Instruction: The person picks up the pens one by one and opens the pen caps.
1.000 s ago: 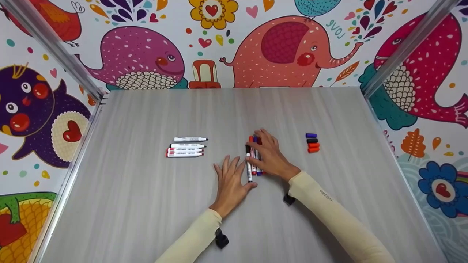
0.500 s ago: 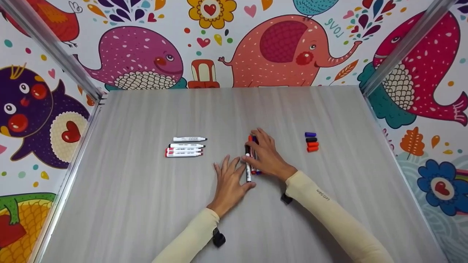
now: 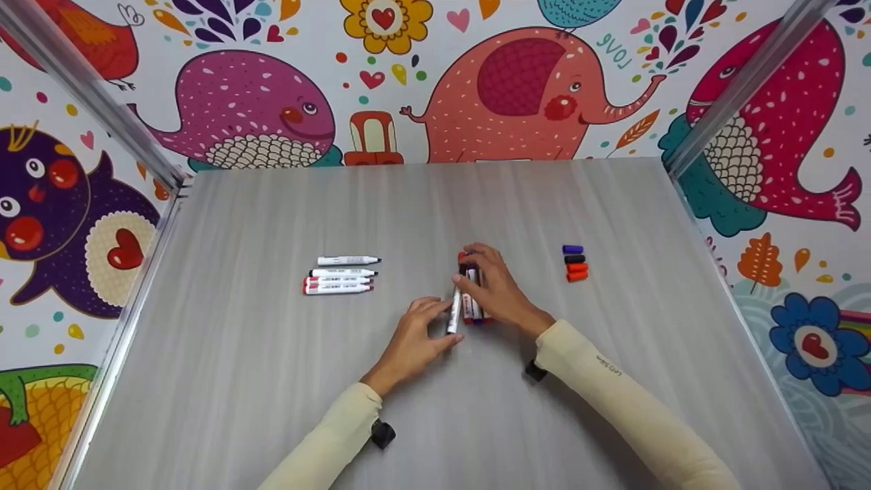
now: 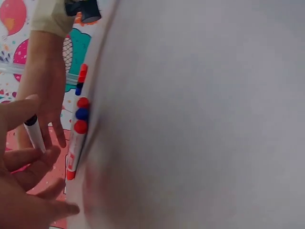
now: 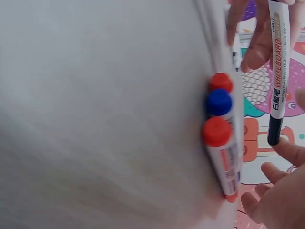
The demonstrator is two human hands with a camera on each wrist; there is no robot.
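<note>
A white whiteboard marker [image 3: 454, 312] with a black cap [image 5: 275, 131] is lifted between my two hands, tilted. My left hand [image 3: 408, 346] holds its near end between thumb and fingers. At the capped end, my right hand [image 3: 502, 291] pinches it with thumb and forefinger. Below and beside the right hand lie several capped markers [image 3: 469, 310] in red and blue, partly covered by that hand. In the right wrist view, a red-ended marker [image 5: 223, 160] and a blue-ended marker [image 5: 219, 102] lie side by side on the table.
To the left, several uncapped white markers [image 3: 339, 280] lie in a row with their tips pointing right. Loose blue, black and orange-red caps [image 3: 575, 259] form a column on the right. The wooden-grain table [image 3: 272, 381] ends at a patterned wall [image 3: 381, 82].
My left hand has closed round the near end of the black-capped marker. That marker has come up and tilted away from the others. My right hand stays near its cap.
</note>
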